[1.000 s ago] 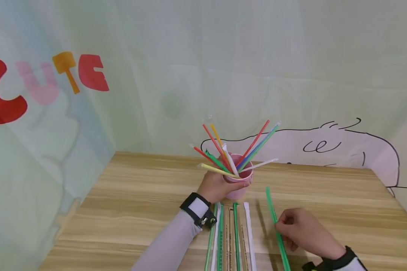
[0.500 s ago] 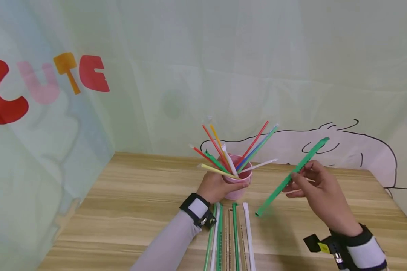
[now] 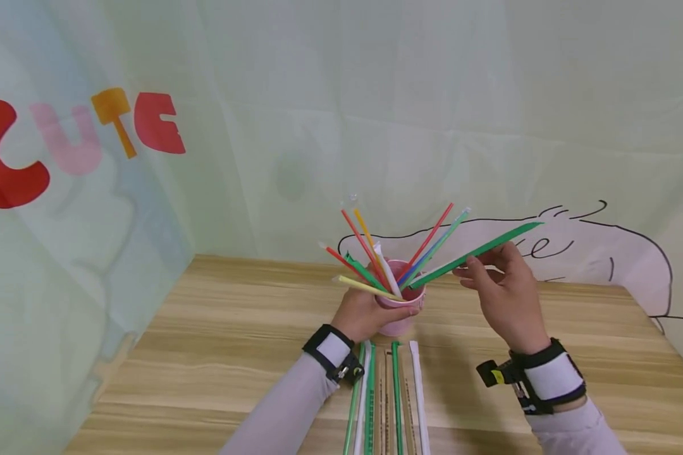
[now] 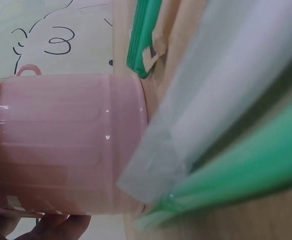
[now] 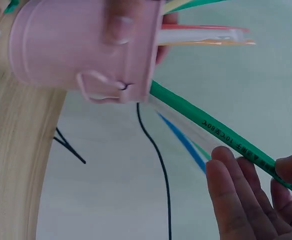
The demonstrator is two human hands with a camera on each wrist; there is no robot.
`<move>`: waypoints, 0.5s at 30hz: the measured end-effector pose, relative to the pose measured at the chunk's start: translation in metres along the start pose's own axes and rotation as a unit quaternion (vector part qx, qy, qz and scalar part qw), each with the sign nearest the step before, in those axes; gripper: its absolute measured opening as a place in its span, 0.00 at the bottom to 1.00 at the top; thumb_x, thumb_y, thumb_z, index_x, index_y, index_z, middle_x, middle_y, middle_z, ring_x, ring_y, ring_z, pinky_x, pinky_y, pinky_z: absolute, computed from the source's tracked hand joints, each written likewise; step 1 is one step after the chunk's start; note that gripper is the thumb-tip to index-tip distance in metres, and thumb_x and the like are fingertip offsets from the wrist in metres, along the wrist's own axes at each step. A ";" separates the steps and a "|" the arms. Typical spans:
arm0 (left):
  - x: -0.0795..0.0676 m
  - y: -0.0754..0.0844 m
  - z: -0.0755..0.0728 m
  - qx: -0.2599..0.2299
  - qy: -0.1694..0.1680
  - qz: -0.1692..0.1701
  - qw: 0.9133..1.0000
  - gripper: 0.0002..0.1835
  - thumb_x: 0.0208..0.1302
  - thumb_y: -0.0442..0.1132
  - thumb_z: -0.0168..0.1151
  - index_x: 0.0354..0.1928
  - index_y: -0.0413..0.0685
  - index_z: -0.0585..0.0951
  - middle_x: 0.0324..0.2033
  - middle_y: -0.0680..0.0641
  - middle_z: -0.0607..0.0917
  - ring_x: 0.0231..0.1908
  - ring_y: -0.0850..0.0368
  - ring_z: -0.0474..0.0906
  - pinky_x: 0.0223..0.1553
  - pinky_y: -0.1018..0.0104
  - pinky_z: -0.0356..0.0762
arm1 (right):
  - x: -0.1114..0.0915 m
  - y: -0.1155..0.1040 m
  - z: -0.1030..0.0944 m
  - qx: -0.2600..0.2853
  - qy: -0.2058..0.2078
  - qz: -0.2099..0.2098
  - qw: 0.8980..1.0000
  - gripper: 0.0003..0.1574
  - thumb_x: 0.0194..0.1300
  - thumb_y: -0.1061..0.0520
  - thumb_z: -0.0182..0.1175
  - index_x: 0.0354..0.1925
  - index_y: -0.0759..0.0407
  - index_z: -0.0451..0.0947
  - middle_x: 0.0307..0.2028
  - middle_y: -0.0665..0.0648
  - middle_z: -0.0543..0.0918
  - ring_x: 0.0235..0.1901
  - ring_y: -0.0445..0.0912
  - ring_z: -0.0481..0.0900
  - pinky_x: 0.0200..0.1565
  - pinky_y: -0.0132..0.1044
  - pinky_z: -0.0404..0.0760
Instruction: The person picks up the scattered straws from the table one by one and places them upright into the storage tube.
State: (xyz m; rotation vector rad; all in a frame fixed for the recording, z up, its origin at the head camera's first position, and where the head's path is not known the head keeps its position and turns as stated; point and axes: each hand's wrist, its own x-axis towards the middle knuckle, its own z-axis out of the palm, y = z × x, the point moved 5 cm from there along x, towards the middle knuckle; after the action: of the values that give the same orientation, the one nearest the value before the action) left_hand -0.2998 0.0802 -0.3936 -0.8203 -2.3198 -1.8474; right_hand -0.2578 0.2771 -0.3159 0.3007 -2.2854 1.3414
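A pink cup (image 3: 395, 327) stands on the table, holding several wrapped straws in red, orange, blue, green, white and yellow that fan out over its rim. My left hand (image 3: 360, 314) grips the cup around its side, the thumb across the front. In my right hand (image 3: 509, 297), thumb and fingers pinch a green wrapped straw (image 3: 489, 245), tilted, with its lower end at the cup's mouth. The right wrist view shows dark print on this green straw (image 5: 216, 131) and a small handle (image 5: 93, 90) on the cup.
Below the cup, several wrapped straws (image 3: 398, 398) in green, white and brown lie side by side on the wooden table (image 3: 222, 354). A printed curtain (image 3: 296, 126) with letters and a line drawing hangs behind the table.
My right hand has lifted the green straw from the table on the right and brought it up and leftward, its lower end now at the cup's mouth. The left hand and cup have stayed put.
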 end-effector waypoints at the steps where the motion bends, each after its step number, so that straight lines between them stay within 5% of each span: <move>1: 0.000 -0.001 0.000 0.001 0.000 0.000 1.000 0.40 0.49 0.40 0.77 0.64 0.45 0.68 0.56 0.44 0.78 0.53 0.52 0.74 0.54 0.49 0.76 | 0.000 0.002 0.003 -0.011 0.000 0.000 1.000 0.17 0.71 0.59 0.54 0.54 0.65 0.66 0.42 0.62 0.79 0.38 0.47 0.83 0.36 0.30 0.84; 5: 0.002 -0.013 0.004 0.005 -0.001 0.002 1.000 0.41 0.49 0.44 0.77 0.64 0.47 0.68 0.55 0.46 0.78 0.53 0.56 0.73 0.54 0.50 0.76 | 0.000 0.010 0.012 -0.059 0.003 -0.002 0.998 0.17 0.70 0.57 0.57 0.53 0.64 0.69 0.42 0.60 0.81 0.38 0.44 0.81 0.37 0.30 0.83; 10: 0.007 -0.033 0.007 0.019 -0.004 0.000 1.000 0.42 0.48 0.51 0.77 0.64 0.52 0.68 0.54 0.53 0.78 0.52 0.63 0.72 0.54 0.56 0.77 | -0.001 0.021 0.025 -0.098 -0.005 0.003 0.995 0.13 0.68 0.55 0.60 0.47 0.61 0.76 0.39 0.57 0.84 0.38 0.43 0.80 0.39 0.46 0.84; 15: 0.006 -0.025 0.005 0.015 -0.003 0.002 1.000 0.42 0.48 0.47 0.77 0.64 0.48 0.68 0.55 0.50 0.78 0.52 0.62 0.73 0.55 0.56 0.76 | -0.005 0.038 0.037 -0.122 -0.041 0.033 0.991 0.16 0.66 0.48 0.63 0.43 0.60 0.79 0.37 0.58 0.85 0.38 0.47 0.80 0.37 0.52 0.84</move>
State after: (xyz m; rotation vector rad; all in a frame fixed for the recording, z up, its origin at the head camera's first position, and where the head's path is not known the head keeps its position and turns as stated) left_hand -0.3140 0.0838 -0.4148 -0.8282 -2.3407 -1.8062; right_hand -0.2802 0.2636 -0.3625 0.2031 -2.5179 1.0811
